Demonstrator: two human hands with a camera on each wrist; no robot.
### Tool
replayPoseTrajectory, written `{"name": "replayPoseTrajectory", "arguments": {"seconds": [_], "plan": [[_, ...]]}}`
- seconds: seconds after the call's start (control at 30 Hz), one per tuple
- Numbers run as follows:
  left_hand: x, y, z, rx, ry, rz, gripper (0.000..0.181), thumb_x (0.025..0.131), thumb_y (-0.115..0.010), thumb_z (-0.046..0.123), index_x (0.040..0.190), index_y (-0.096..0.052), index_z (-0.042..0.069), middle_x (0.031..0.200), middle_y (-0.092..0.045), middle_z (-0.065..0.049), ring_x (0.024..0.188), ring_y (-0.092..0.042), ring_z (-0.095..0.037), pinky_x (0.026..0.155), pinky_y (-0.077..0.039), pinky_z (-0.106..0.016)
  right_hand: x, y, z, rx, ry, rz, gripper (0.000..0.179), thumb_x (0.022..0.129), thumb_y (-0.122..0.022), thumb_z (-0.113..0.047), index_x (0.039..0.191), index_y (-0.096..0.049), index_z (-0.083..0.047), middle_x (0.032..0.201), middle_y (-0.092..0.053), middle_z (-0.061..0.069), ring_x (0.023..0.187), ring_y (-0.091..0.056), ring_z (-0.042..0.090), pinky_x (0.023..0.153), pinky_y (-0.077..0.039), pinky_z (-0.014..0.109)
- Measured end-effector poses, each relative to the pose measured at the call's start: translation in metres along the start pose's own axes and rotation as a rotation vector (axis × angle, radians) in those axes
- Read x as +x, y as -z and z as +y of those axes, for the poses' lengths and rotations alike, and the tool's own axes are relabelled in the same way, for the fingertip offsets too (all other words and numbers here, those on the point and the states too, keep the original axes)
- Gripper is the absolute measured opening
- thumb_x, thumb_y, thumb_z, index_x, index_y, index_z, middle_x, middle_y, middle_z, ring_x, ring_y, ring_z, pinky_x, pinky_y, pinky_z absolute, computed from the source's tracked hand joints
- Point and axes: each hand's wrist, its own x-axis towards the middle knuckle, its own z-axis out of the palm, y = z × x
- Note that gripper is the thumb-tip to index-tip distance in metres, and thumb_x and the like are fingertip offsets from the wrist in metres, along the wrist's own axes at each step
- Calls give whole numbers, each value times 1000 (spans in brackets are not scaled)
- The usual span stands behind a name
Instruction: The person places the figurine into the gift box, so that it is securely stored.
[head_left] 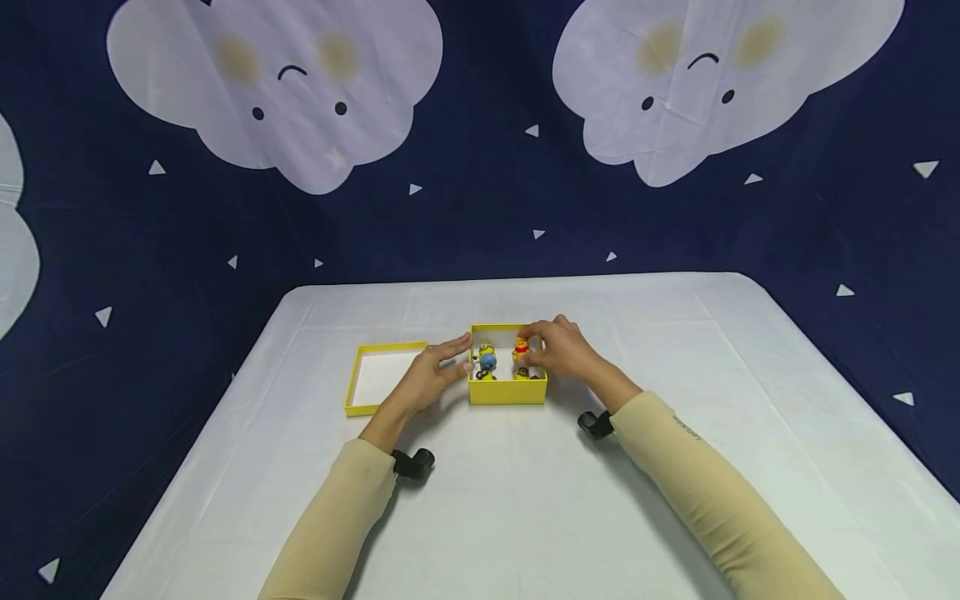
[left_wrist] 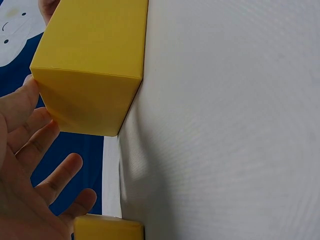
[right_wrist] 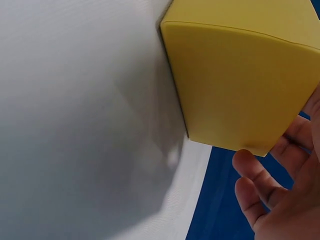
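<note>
A yellow box (head_left: 507,392) with a white inside stands uncovered on the table, several small toy figures in it. My right hand (head_left: 562,348) reaches over its right wall and pinches a yellow bear figurine (head_left: 521,350) in a red top between thumb and fingers. In the right wrist view that grip is hidden behind the box wall. My left hand (head_left: 429,377) rests against the left side of the box, fingers spread and fairly straight, thumb at the rim. Near it in the box is a yellow-and-blue minion figurine (head_left: 487,358). Two more yellow figures show partly behind the front wall.
Left of the box lies the yellow box lid (head_left: 362,410), white inside facing up, partly behind my left hand. A white cloth (head_left: 525,500) covers the table. Behind its far edge hangs a dark blue curtain (head_left: 480,242) with clouds and small triangles.
</note>
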Motion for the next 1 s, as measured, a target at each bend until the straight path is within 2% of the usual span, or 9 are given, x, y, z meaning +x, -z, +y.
{"name": "replayPoseTrajectory", "arguments": {"seconds": [0.2,0.33,0.67,1.0], "plan": [[1,-1,0,4,-7,-4,49,93,-60,19,139,-47,9,151,-38,1,144,-26,-31,121,-1,-52,3,1,-2,-12,-68,-46,50,77,-76,-38,121,-64,-18,121,-65,2,100,-47,23,85,-36,37],[1,0,1,5,12,-8,48,93,-59,21,139,-47,11,151,-38,4,144,-26,-30,122,-1,-50,6,0,-6,-62,-94,-67,50,78,-75,-41,122,-64,-19,122,-65,0,102,-48,23,89,-36,39],[1,1,1,-2,9,-15,49,94,-59,22,140,-46,12,152,-37,3,145,-25,-29,122,-2,-49,4,-1,-14,-137,-81,-61,45,79,-74,-40,117,-66,-18,112,-68,-1,98,-50,23,87,-37,39],[1,0,0,-1,3,-20,50,93,-59,20,140,-45,10,152,-36,0,145,-25,-29,121,-2,-51,5,0,-17,-160,-87,-109,43,80,-73,-41,116,-66,-19,111,-69,-2,98,-51,23,87,-36,39]]}}
